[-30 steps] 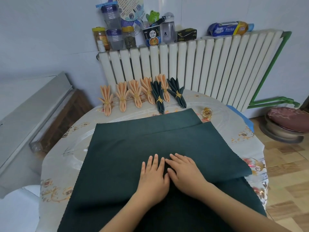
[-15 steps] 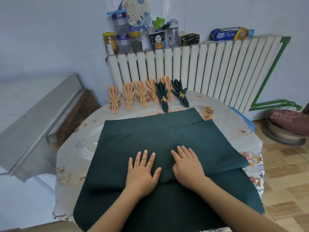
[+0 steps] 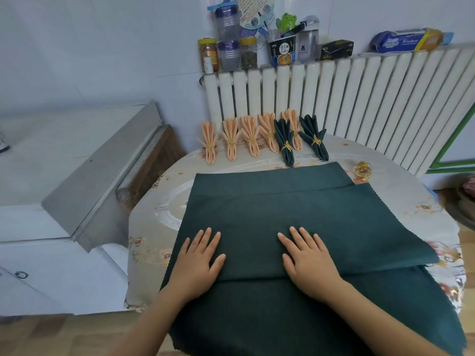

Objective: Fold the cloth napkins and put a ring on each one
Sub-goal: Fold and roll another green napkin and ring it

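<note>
Cloth: the large dark green woven cloth napkin (image 3: 295,217) lies flat across the round table with the floral plastic cover (image 3: 154,222), its near part hanging over the table edge at 6 o'clock. A folded layer lies on top, with a crease running across just under both palms.
Handling: judged light, soft and limp, with no stiffness of its own; it should hold a pressed crease but slide easily on the slick cover. Best taken by pinching the edges or corners, or the fold line, rather than the middle.
Left hand: the left hand (image 3: 198,263) lies palm down on the cloth at 7 o'clock, fingers straight and slightly spread, pressing, gripping nothing.
Right hand: the right hand (image 3: 308,260) lies flat at 5 o'clock, fingers straight and close together, likewise holding nothing.
Spacing: the hands are well apart along the crease.
Ring: a loose gold wire napkin ring (image 3: 363,170) sits at 1 o'clock, just beyond the cloth's far right corner.
Finished work: five peach and two dark green ringed napkins (image 3: 264,138) stand in a row at 12 o'clock.
</note>
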A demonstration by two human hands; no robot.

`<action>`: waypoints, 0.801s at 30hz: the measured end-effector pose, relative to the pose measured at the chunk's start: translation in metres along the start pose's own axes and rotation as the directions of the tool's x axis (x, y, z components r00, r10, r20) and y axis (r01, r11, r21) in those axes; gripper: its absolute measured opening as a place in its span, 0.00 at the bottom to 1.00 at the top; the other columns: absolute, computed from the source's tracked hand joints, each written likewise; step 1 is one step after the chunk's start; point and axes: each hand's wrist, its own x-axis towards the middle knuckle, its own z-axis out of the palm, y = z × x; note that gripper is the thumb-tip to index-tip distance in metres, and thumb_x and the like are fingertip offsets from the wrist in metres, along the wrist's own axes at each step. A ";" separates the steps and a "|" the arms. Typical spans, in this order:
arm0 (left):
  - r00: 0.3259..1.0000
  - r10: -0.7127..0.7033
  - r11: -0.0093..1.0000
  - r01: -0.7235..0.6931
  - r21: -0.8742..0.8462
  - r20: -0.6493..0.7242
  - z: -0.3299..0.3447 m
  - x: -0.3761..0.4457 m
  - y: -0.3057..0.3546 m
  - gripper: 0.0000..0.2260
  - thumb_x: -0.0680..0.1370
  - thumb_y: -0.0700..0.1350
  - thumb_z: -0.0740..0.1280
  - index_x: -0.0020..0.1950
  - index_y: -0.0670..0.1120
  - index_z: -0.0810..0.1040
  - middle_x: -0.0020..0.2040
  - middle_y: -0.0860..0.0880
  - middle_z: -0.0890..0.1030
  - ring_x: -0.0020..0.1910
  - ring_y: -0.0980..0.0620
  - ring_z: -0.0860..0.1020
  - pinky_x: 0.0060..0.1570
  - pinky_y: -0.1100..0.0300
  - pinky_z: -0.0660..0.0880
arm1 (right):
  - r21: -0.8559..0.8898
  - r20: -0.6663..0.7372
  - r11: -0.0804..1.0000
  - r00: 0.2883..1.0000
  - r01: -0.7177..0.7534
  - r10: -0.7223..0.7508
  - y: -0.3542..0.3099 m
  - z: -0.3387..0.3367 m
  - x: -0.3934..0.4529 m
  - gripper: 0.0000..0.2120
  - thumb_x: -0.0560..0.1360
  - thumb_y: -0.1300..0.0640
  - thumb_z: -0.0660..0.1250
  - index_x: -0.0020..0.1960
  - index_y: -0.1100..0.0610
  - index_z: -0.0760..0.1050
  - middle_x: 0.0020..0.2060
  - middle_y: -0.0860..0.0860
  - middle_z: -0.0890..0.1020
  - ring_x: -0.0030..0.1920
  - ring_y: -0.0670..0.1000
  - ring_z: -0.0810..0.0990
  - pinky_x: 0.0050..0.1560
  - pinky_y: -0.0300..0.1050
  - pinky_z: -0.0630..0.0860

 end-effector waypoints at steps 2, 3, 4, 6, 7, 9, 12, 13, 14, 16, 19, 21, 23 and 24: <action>1.000 -0.013 0.999 0.013 -0.036 0.000 -0.006 0.003 0.005 0.28 0.80 0.63 0.45 0.78 0.54 0.50 0.78 0.52 0.48 0.77 0.54 0.44 0.75 0.55 0.42 | -0.001 -0.059 1.000 0.998 -0.019 0.019 -0.011 0.000 0.003 0.38 0.69 0.44 0.32 0.75 0.49 0.58 0.75 0.54 0.59 0.75 0.55 0.56 0.74 0.51 0.49; 0.999 -0.017 0.999 0.015 -0.050 -0.046 -0.011 0.009 0.007 0.26 0.80 0.61 0.49 0.76 0.53 0.59 0.77 0.51 0.56 0.76 0.51 0.52 0.74 0.54 0.49 | 0.000 -0.134 1.000 0.991 -0.002 0.002 -0.019 0.000 0.007 0.31 0.71 0.46 0.43 0.70 0.51 0.68 0.70 0.56 0.69 0.70 0.57 0.67 0.70 0.53 0.60; 0.993 -0.020 0.998 0.014 -0.054 -0.112 -0.018 0.017 0.007 0.22 0.81 0.60 0.52 0.70 0.51 0.69 0.72 0.50 0.66 0.72 0.49 0.61 0.70 0.54 0.58 | 0.026 -0.196 0.999 0.981 0.020 -0.015 -0.026 -0.001 0.012 0.25 0.70 0.49 0.54 0.61 0.52 0.77 0.61 0.55 0.78 0.61 0.56 0.77 0.62 0.52 0.70; 0.977 -0.022 0.999 0.011 -0.053 -0.211 -0.035 0.041 0.004 0.16 0.81 0.55 0.54 0.53 0.47 0.77 0.56 0.48 0.77 0.59 0.46 0.73 0.58 0.53 0.69 | 0.101 -0.324 0.990 0.944 0.094 -0.056 -0.037 0.000 0.022 0.16 0.66 0.51 0.62 0.50 0.51 0.82 0.47 0.48 0.83 0.47 0.51 0.82 0.49 0.47 0.77; 0.975 -0.028 0.998 0.017 -0.055 -0.220 -0.042 0.056 0.001 0.14 0.81 0.51 0.55 0.51 0.47 0.77 0.54 0.47 0.77 0.56 0.45 0.75 0.55 0.52 0.70 | 0.143 -0.341 0.982 0.938 0.122 -0.067 -0.041 0.001 0.026 0.14 0.68 0.51 0.61 0.49 0.51 0.81 0.45 0.46 0.83 0.45 0.50 0.81 0.47 0.46 0.77; 0.981 -0.048 0.996 0.033 -0.084 -0.189 -0.051 0.086 -0.006 0.13 0.81 0.46 0.55 0.57 0.47 0.77 0.59 0.48 0.77 0.58 0.45 0.75 0.59 0.51 0.70 | 0.181 -0.347 0.973 0.935 0.143 -0.073 -0.044 0.006 0.030 0.16 0.71 0.50 0.56 0.50 0.51 0.80 0.45 0.45 0.80 0.46 0.49 0.79 0.48 0.45 0.75; 0.994 -0.098 0.993 0.095 -0.069 -0.050 -0.054 0.123 -0.020 0.17 0.82 0.47 0.54 0.70 0.48 0.69 0.71 0.47 0.69 0.69 0.46 0.68 0.69 0.48 0.62 | 0.154 -0.367 0.977 0.927 0.146 -0.080 -0.044 0.013 0.032 0.17 0.72 0.48 0.55 0.52 0.50 0.79 0.46 0.44 0.78 0.47 0.48 0.76 0.50 0.44 0.74; 0.993 -0.117 0.992 0.118 -0.043 0.018 -0.052 0.135 -0.023 0.19 0.82 0.49 0.55 0.73 0.48 0.65 0.74 0.47 0.63 0.72 0.46 0.63 0.71 0.47 0.59 | 0.155 -0.369 0.977 0.926 0.144 -0.078 -0.042 0.016 0.033 0.16 0.72 0.48 0.55 0.53 0.49 0.78 0.47 0.44 0.77 0.48 0.48 0.76 0.50 0.43 0.73; 0.989 -0.138 0.990 0.139 -0.019 0.053 -0.053 0.143 -0.028 0.21 0.82 0.51 0.56 0.75 0.49 0.61 0.76 0.47 0.60 0.74 0.47 0.59 0.71 0.47 0.56 | 0.159 -0.378 0.977 0.923 0.146 -0.076 -0.041 0.017 0.033 0.16 0.72 0.48 0.56 0.53 0.49 0.78 0.47 0.43 0.77 0.48 0.48 0.75 0.51 0.43 0.73; 0.985 -0.163 0.986 0.164 -0.015 0.051 -0.058 0.155 -0.036 0.23 0.80 0.55 0.60 0.73 0.52 0.63 0.73 0.47 0.63 0.72 0.46 0.61 0.69 0.47 0.58 | 0.156 -0.391 0.977 0.917 0.147 -0.076 -0.040 0.019 0.033 0.16 0.72 0.48 0.56 0.54 0.48 0.77 0.48 0.43 0.76 0.49 0.47 0.75 0.52 0.42 0.72; 0.981 -0.178 0.984 0.179 0.003 0.076 -0.067 0.169 -0.041 0.22 0.75 0.58 0.67 0.66 0.52 0.69 0.66 0.48 0.72 0.66 0.46 0.68 0.63 0.49 0.63 | 0.141 -0.405 0.979 0.911 0.148 -0.079 -0.038 0.022 0.034 0.15 0.72 0.48 0.56 0.54 0.48 0.77 0.48 0.43 0.76 0.49 0.47 0.74 0.51 0.42 0.72; 0.972 -0.195 0.981 0.194 0.016 0.132 -0.070 0.172 -0.042 0.23 0.75 0.59 0.67 0.65 0.50 0.71 0.64 0.48 0.74 0.63 0.47 0.71 0.60 0.50 0.65 | 0.152 -0.410 0.976 0.908 0.155 -0.081 -0.038 0.023 0.035 0.15 0.72 0.48 0.56 0.54 0.48 0.77 0.47 0.43 0.76 0.49 0.47 0.74 0.51 0.42 0.73; 0.968 -0.181 0.979 0.194 -0.060 0.174 -0.070 0.173 -0.043 0.20 0.75 0.56 0.68 0.62 0.47 0.74 0.61 0.46 0.76 0.56 0.48 0.73 0.53 0.54 0.69 | 0.165 -0.414 0.973 0.907 0.159 -0.078 -0.038 0.024 0.034 0.15 0.72 0.48 0.57 0.53 0.48 0.77 0.47 0.43 0.76 0.49 0.47 0.74 0.52 0.42 0.72; 0.971 -0.167 0.977 0.187 -0.104 0.171 -0.070 0.172 -0.043 0.18 0.76 0.54 0.68 0.61 0.46 0.75 0.60 0.46 0.77 0.54 0.48 0.73 0.51 0.56 0.69 | 0.177 -0.416 0.971 0.906 0.161 -0.074 -0.038 0.023 0.035 0.15 0.72 0.48 0.57 0.53 0.48 0.77 0.47 0.43 0.76 0.49 0.46 0.74 0.52 0.41 0.71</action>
